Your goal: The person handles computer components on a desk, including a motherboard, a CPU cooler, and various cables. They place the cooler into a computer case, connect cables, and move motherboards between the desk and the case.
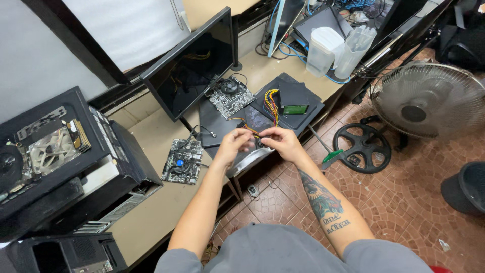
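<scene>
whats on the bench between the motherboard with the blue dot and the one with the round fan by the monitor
In the head view, a flat black panel with a thin cable on it lies between the near motherboard and the far motherboard.

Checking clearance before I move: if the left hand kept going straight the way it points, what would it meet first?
Probably the right hand: the left hand points across at it, both at the coloured wire bundle. Depth is unclear.
</scene>
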